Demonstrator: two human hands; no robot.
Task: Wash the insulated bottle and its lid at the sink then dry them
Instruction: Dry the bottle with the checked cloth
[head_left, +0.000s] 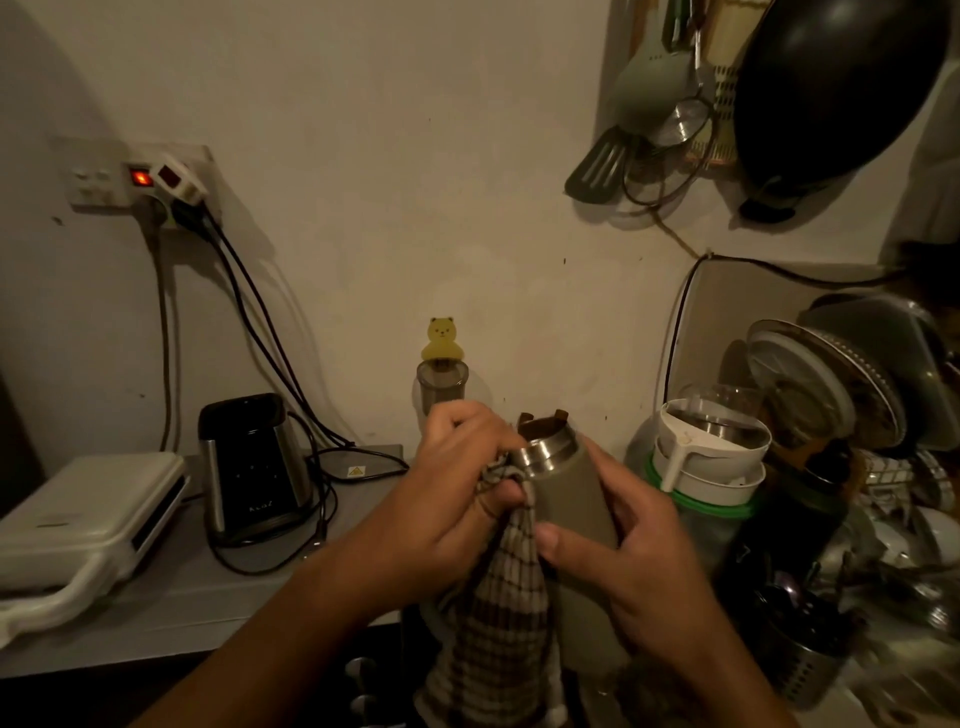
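Note:
The insulated bottle (569, 499) is olive-grey with a steel threaded neck, open at the top and tilted slightly left. My right hand (618, 551) grips its body from the right side. My left hand (462, 483) holds a brown-and-cream checked cloth (506, 613) bunched against the bottle's neck and left side; the rest of the cloth hangs down below. A dark brown lid-like piece (543, 422) shows just behind the neck; I cannot tell if it is the bottle's lid.
A crowded dish rack (831, 467) with a white jug, bowls and lids stands at the right. A black appliance (249, 462), a white sandwich maker (78, 519) and cables lie on the counter at the left. A wok and utensils hang on the wall above right.

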